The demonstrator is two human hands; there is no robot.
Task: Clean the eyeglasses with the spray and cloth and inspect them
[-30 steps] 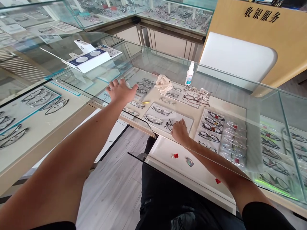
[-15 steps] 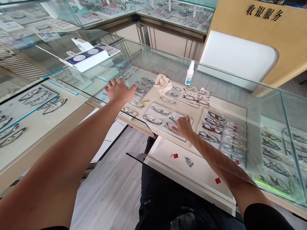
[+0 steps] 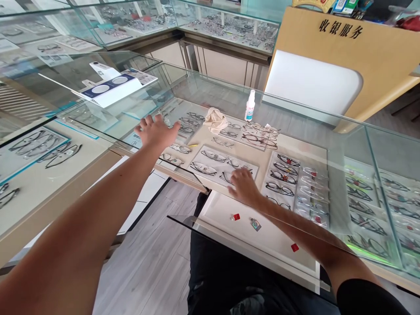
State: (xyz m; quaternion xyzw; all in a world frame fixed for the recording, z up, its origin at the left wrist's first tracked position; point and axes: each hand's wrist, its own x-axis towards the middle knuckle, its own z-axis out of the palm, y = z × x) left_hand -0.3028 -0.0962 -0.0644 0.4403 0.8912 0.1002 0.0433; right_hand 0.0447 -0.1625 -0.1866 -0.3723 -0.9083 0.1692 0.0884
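Observation:
On the glass counter top, my left hand [image 3: 158,132] lies with its fingers spread and nothing in it. My right hand [image 3: 243,186] is under the glass, at the front right part of a pale tray [image 3: 210,178] with several pairs of glasses. Its fingers are bent over the glasses [image 3: 226,176] at the tray's front edge; whether they grip a frame cannot be made out. Behind the tray, a beige cloth [image 3: 215,120] sits crumpled on the glass, and a white spray bottle [image 3: 250,106] stands to its right.
Below my right arm, an open white drawer [image 3: 275,238] holds small red items [image 3: 236,217] and a small grey tag [image 3: 255,225]. A folded white and blue card [image 3: 114,90] stands at the back left. More glasses [image 3: 280,188] lie in rows on the right.
The view has shifted, so the counter's things appear slightly further left and most sit lower. My right hand has moved slightly towards the tray's front edge. My left hand stays spread on the glass.

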